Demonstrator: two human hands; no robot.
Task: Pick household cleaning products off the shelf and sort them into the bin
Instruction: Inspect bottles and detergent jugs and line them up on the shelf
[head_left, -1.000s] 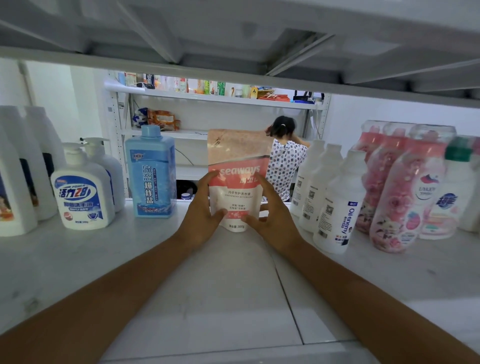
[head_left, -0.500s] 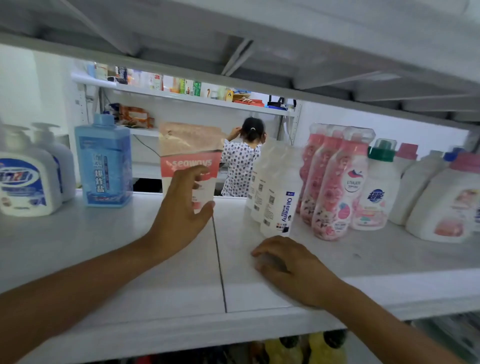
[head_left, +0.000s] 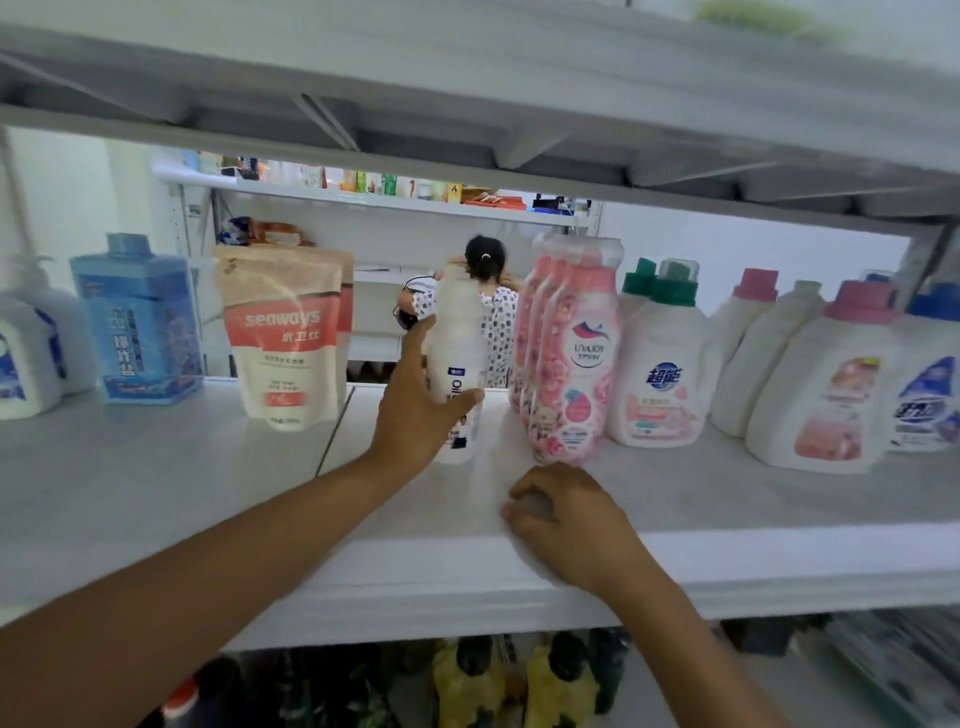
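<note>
The shelf (head_left: 156, 493) spans mid-frame; no bin shows. You've let go of the pouch (head_left: 283, 338). A second ago it sat between both your hands, and now it stands alone left of centre on the shelf. Your left hand (head_left: 418, 410) has shifted right and wraps the white bottle (head_left: 457, 332) at frame centre. The bottle is upright, but blur hides whether its base has lifted. Your right hand (head_left: 569, 519) rests loosely curled on the front edge, lower centre, holding nothing. The bottle, not the pouch, looks like your pick.
</note>
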